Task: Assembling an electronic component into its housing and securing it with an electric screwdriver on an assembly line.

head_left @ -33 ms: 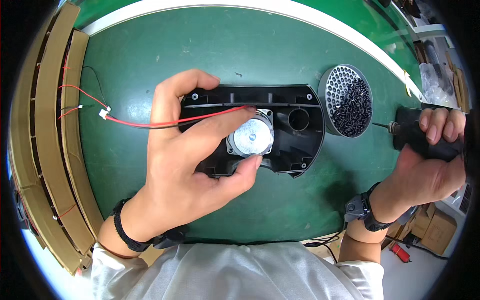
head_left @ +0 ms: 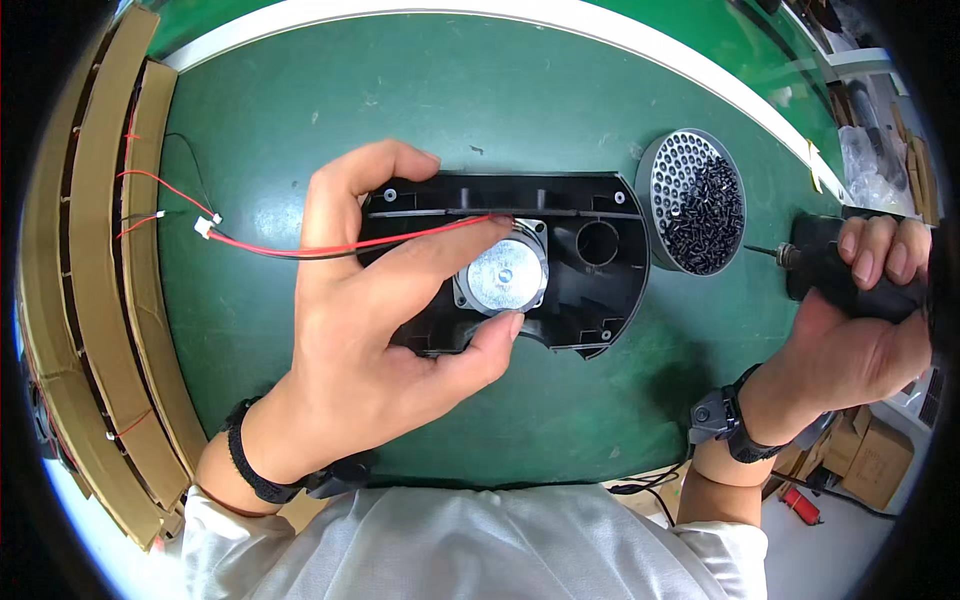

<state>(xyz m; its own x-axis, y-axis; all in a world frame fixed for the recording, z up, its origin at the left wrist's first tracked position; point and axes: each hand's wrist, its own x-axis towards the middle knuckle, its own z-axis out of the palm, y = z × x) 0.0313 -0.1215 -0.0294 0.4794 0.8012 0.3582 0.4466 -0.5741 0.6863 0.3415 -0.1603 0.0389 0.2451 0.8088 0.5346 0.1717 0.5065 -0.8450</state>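
A black plastic housing (head_left: 565, 270) lies on the green table in front of me, its hollow side up. Inside it sits a speaker (head_left: 503, 273) with a round silver magnet. My left hand (head_left: 370, 270) spans the housing's left end, thumb and one finger pinching the speaker from near and far sides. Another finger reaches over the housing's far left corner. A red and black wire pair (head_left: 330, 247) runs left across the hand to a white connector (head_left: 204, 228). At the right edge my right hand (head_left: 875, 300) wraps round a dark electric screwdriver (head_left: 808, 258), its thin bit pointing left.
A round grey tray (head_left: 655, 240) of small black screws (head_left: 707, 220) stands right of the housing. Long cardboard dividers (head_left: 110, 270) line the left side, with thin wires hanging out. A white rail (head_left: 450, 14) borders the table's far side. Cardboard boxes (head_left: 875, 455) lie lower right.
The housing has tilted slightly, its right end coming a little nearer to me. The white connector has shifted slightly left. My right hand has not moved.
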